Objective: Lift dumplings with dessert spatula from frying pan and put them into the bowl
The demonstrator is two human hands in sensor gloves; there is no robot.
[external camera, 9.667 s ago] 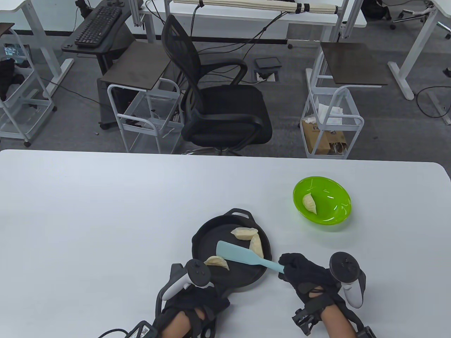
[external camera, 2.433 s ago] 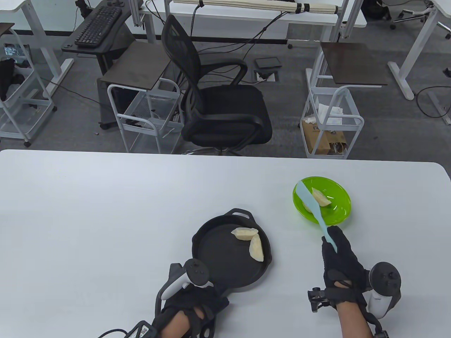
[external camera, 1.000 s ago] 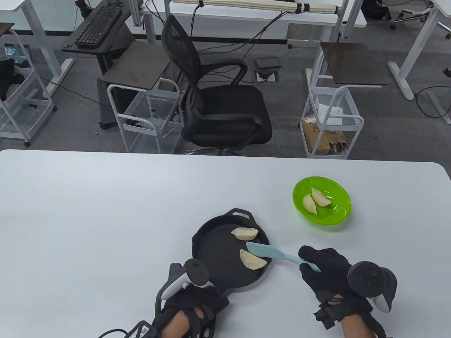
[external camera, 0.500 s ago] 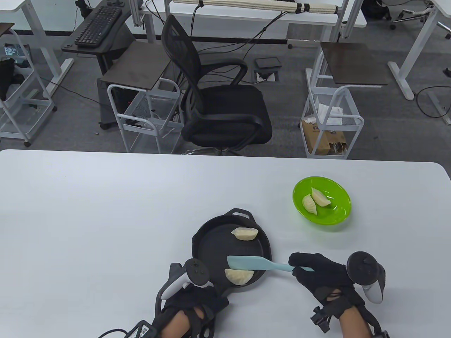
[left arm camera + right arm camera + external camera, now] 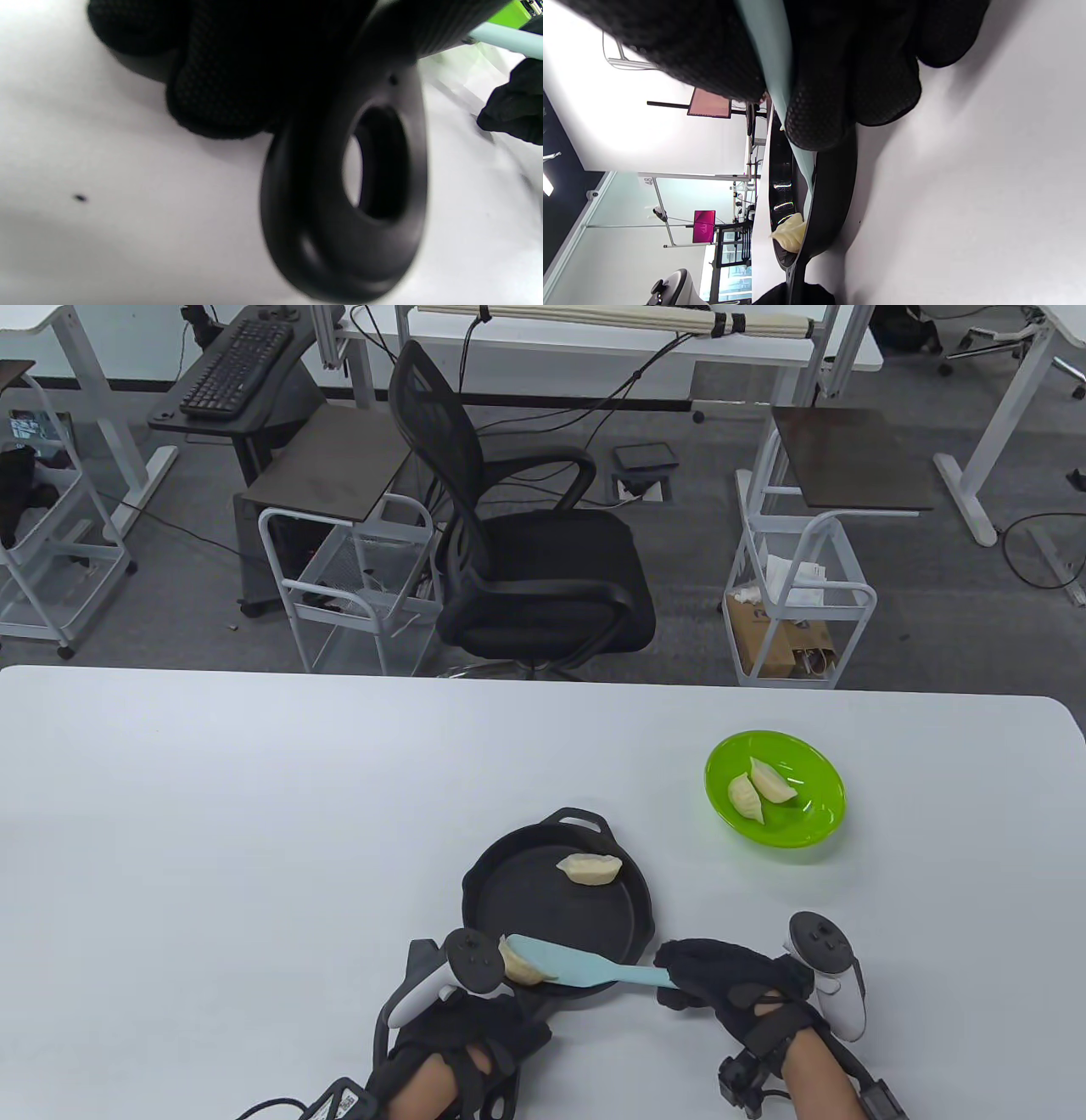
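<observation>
Gripping the pale blue silicone dessert spatula (image 5: pixel 585 967) by its handle, right hand (image 5: pixel 734 988) lays the blade against a pale dumpling (image 5: pixel 519 965) at the black cast-iron frying pan's (image 5: pixel 551 903) near rim. Left hand (image 5: pixel 462 1035) clenches the pan handle. Two dumplings (image 5: pixel 759 793) lie in the green plastic bowl (image 5: pixel 814 823); one more (image 5: pixel 589 869) sits in the pan.

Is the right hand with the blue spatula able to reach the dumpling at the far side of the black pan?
Probably yes: the far dumpling lies uncovered in the open black pan, nothing between.
</observation>
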